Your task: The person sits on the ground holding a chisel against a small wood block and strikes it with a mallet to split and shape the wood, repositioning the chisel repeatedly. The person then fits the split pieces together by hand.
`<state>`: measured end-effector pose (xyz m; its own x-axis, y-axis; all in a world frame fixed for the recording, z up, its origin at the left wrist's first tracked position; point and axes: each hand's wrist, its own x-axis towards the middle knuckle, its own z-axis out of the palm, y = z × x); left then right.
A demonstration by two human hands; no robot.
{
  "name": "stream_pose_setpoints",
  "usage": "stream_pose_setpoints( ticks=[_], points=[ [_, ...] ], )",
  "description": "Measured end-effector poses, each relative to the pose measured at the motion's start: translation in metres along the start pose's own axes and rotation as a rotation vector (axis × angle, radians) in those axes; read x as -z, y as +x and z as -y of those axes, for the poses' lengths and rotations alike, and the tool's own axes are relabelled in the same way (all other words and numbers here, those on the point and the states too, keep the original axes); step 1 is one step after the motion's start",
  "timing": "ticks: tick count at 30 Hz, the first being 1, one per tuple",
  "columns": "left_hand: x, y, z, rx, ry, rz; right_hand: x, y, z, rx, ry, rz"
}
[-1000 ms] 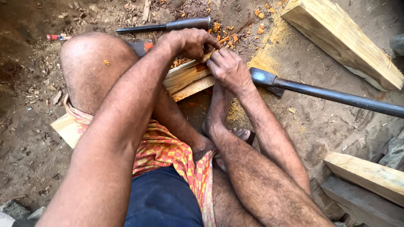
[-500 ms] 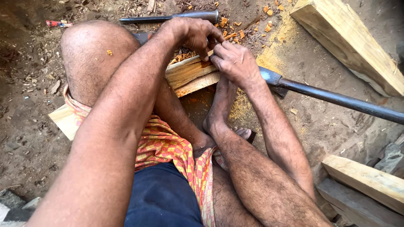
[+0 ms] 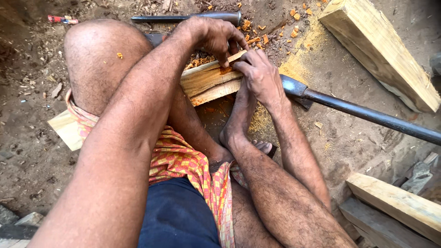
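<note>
The split wood block (image 3: 209, 82) under the left hand (image 3: 216, 36) and right hand (image 3: 262, 78) is pale raw timber, rough along its grain, with orange pulp at its torn edge. At three o'clock of it lies a long bar (image 3: 367, 115) of dark metal, smooth with a dull sheen. At twelve o'clock a second metal tool (image 3: 183, 18) looks grey and matt. The beam (image 3: 381, 55) at two o'clock is sawn, pale and dusty. The ground (image 3: 27, 138) is dry, crumbly earth with sawdust and chips. The checked wrap (image 3: 193, 165) is thin woven cloth.
</note>
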<state>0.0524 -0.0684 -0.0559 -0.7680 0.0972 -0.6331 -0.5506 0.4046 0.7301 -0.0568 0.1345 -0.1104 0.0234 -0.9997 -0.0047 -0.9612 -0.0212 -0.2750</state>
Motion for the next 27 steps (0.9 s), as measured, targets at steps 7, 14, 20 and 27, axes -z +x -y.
stream_pose_setpoints(
  ticks=[7,14,20,27],
  points=[
    [0.000,-0.002,0.002,0.049,-0.055,0.038,-0.029,-0.024,0.021,-0.203,-0.131,-0.064],
    [0.000,-0.003,0.002,0.031,-0.018,0.016,-0.031,-0.035,0.036,-0.256,-0.074,-0.159],
    [-0.001,0.001,0.004,0.021,-0.051,0.022,-0.031,-0.034,0.042,-0.210,-0.120,-0.165],
    [-0.004,0.014,0.011,-0.004,-0.046,0.024,-0.028,-0.034,0.048,-0.265,-0.053,-0.193]
  ],
)
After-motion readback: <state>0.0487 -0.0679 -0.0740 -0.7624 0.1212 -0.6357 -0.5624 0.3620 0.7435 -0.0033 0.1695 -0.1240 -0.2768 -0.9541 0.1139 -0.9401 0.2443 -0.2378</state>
